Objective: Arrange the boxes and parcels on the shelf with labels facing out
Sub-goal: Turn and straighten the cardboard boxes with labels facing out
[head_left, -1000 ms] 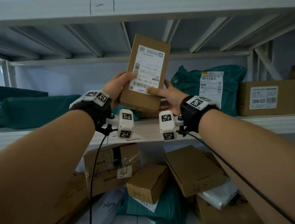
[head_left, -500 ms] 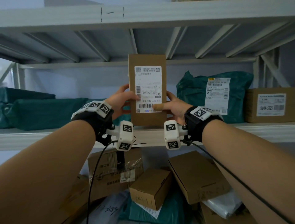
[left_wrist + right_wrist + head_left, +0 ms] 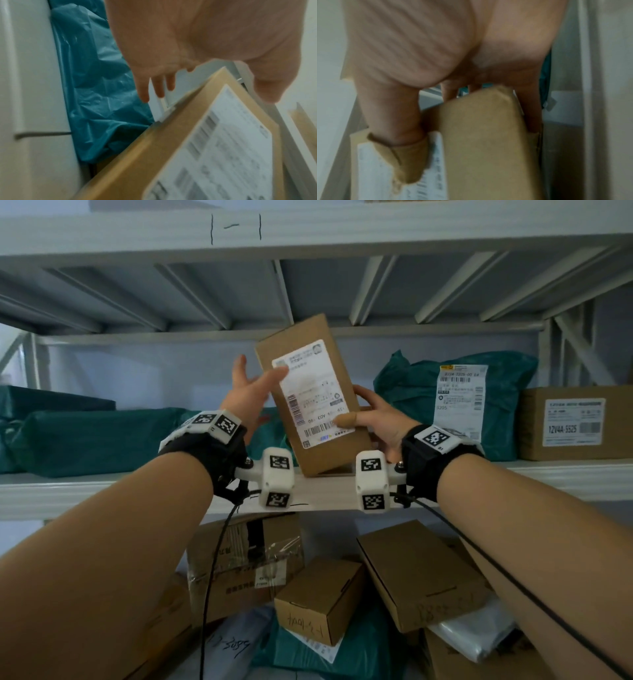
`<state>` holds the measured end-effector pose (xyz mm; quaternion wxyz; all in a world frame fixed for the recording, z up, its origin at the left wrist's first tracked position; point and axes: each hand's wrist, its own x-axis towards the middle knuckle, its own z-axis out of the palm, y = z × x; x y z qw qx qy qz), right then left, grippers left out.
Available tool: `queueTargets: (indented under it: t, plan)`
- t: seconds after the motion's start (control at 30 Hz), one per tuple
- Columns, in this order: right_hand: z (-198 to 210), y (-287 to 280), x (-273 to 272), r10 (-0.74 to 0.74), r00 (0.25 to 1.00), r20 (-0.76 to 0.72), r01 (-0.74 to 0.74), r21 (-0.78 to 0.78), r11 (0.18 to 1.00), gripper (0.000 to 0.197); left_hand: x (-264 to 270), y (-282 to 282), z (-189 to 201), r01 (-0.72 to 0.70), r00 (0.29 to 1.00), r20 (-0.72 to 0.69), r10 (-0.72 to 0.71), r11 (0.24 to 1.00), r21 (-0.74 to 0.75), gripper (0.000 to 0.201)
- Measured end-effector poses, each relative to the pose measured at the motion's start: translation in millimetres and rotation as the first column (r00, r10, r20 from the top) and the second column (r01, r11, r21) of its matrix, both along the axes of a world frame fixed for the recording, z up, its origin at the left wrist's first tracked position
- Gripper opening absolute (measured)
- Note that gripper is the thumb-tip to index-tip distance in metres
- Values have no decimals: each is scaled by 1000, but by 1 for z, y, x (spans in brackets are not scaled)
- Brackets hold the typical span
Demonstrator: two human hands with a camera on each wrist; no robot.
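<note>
Nearest, below the shelf edge: a loose heap not yet sorted — a small cardboard box with handwriting (image 3: pixel 317 601), a flat brown carton (image 3: pixel 421 573) leaning on it, a taped carton (image 3: pixel 239 563), teal mailers (image 3: pixel 342 655) and a clear poly bag (image 3: pixel 476 631) underneath; no printed labels face out on most of these. At shelf edge (image 3: pixel 102 494): right hand (image 3: pixel 376 422) grips the labelled cardboard box (image 3: pixel 308 395) along its right side, bandaged thumb pressed on the label (image 3: pixel 313 398), fingers behind. Left hand (image 3: pixel 248 395) is spread and relaxed, fingers straight at the box's upper left edge; the left wrist view shows a gap between fingers and carton, so holding nothing. Box is tilted, its low corner at or just above the shelf board, label toward the camera. Farther back: teal parcel with label out (image 3: pixel 455 398), brown box marked 12V4A-5525 (image 3: pixel 575 422), both placed; teal bags at left (image 3: pixel 89 440), no labels seen. Judgement: early to middle; this box wants standing upright, the heap remains.
</note>
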<state>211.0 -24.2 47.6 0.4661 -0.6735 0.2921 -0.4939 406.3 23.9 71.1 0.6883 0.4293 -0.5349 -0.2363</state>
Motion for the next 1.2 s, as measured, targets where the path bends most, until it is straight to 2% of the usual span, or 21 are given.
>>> queueTargets:
  t: [0.07,0.1,0.13,0.17,0.2,0.27,0.33,0.37,0.4,0.43,0.47,0.6,0.7,0.8,0.83,0.9,1.0,1.1,1.2]
  plan:
    - [0,1,4,-70,996,-56,67,-57,996,89,-3,2,10,-213,977,-30,211,969,-123,95]
    - [-1,1,7,-94,993,-76,88,-74,993,93,-6,4,14,-340,938,5,347,924,-176,94]
    - [-2,1,10,-109,990,-86,102,-84,991,99,-11,8,18,-460,865,98,492,856,-237,90]
    - [-3,1,12,-122,988,-97,112,-95,989,107,-16,11,21,-540,752,227,619,776,-325,84]
    - [-3,0,14,-137,984,-110,125,-107,986,114,-23,14,24,-562,602,359,713,698,-443,75]
    - [-3,-2,15,-170,976,-137,152,-138,979,113,-35,21,26,-463,247,563,789,606,-647,61]
    - [-1,-3,13,-217,960,-176,186,-177,966,105,-45,24,26,-314,-104,659,745,604,-733,60]
    - [0,-2,12,-249,947,-201,207,-208,956,104,-48,25,25,-249,-245,678,693,631,-735,60]
    - [2,-1,11,-287,932,-219,232,-248,941,102,-51,24,24,-210,-354,693,628,669,-713,63]
    - [3,0,10,-327,917,-228,258,-288,922,101,-53,23,24,-208,-426,712,559,705,-678,68]
    - [5,2,8,-358,905,-228,278,-318,906,98,-54,22,26,-233,-467,729,500,727,-647,73]
    - [11,10,5,-359,905,-227,266,-356,896,96,-57,22,39,-337,-552,752,362,728,-597,92]
    - [13,16,7,-346,899,-269,213,-423,881,92,-58,22,48,-426,-542,807,235,751,-505,105]
    - [13,21,13,-386,861,-330,179,-514,839,93,-55,21,47,-489,-484,855,187,752,-442,105]
    - [13,22,14,-394,854,-340,173,-529,831,95,-54,20,46,-495,-443,875,195,761,-420,101]
    - [14,20,13,-410,857,-312,197,-537,820,99,-49,21,42,-505,-300,928,219,789,-349,93]
    - [17,12,3,-414,893,-177,304,-440,845,105,-40,23,43,-538,-25,945,326,793,-287,90]
    - [14,4,-5,-383,920,-81,353,-254,901,112,-30,25,44,-589,215,865,453,767,-255,91]
    - [6,-2,-8,-274,962,-9,273,-69,960,103,-24,29,48,-578,434,745,506,791,-201,78]
